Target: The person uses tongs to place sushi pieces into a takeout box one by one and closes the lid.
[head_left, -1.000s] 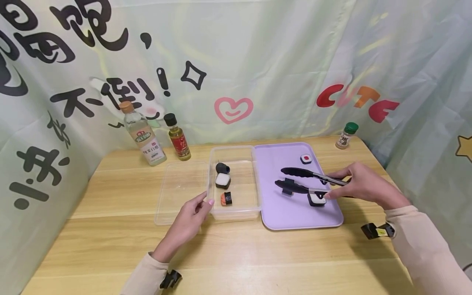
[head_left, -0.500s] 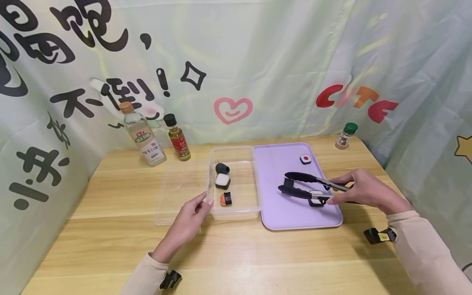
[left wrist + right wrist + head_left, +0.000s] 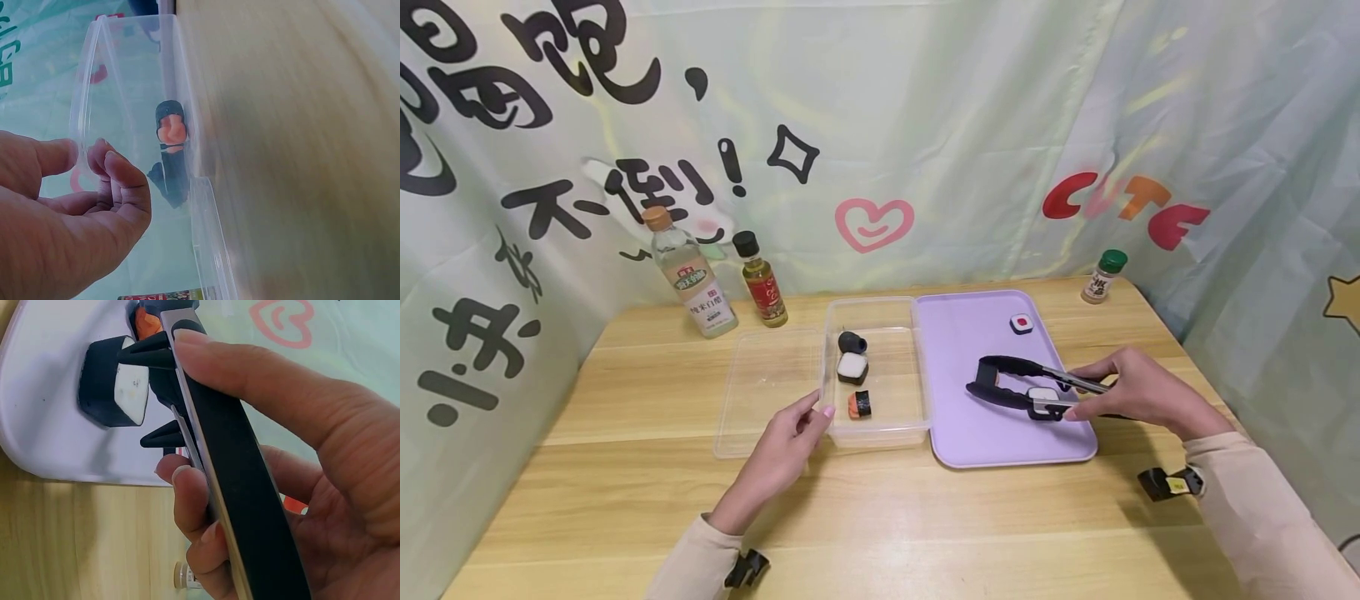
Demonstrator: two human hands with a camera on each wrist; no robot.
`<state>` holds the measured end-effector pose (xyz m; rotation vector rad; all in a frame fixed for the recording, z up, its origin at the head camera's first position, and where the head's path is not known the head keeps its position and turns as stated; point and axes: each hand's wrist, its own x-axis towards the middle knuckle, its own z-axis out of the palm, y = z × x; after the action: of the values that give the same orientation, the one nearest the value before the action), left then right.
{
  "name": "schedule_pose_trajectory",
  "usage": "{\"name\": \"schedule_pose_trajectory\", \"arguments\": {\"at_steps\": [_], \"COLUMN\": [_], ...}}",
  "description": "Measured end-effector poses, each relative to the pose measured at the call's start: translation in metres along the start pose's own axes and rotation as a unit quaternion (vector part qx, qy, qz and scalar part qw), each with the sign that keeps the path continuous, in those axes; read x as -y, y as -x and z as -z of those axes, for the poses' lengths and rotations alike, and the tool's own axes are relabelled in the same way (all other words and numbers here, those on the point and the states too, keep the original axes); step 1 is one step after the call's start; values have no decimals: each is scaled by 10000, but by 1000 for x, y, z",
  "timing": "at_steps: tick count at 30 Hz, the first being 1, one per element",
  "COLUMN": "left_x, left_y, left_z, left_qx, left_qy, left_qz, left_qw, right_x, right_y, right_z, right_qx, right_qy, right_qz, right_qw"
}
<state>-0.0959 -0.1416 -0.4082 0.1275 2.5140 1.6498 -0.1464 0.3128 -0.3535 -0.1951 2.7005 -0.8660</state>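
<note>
We note the right hand point(image 3: 1131, 393) gripping black tongs point(image 3: 1026, 385), tips around a white, black-wrapped sushi piece point(image 3: 1043, 400) on the lilac tray point(image 3: 970, 433). Left hand point(image 3: 788, 446), fingers relaxed, touches the clear plastic box point(image 3: 880, 433).

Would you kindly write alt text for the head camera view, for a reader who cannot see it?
A right hand closes black tongs around a sushi piece on a purple tray. The left hand touches a clear plastic container holding three pieces, on a wooden table.
</note>
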Motion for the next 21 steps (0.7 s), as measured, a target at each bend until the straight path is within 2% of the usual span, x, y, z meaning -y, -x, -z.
{"name": "schedule_pose_trajectory", "arguments": {"at_steps": [21], "left_x": [0], "left_y": [-1], "left_z": [-1], "left_qx": [21], "left_qy": [-108], "left_qz": [67], "left_qw": [9999], "right_x": [7], "right_y": [-1], "right_z": [7], "right_qx": [-28], "right_qy": [154], "right_qz": [-106], "right_qw": [9998]}}
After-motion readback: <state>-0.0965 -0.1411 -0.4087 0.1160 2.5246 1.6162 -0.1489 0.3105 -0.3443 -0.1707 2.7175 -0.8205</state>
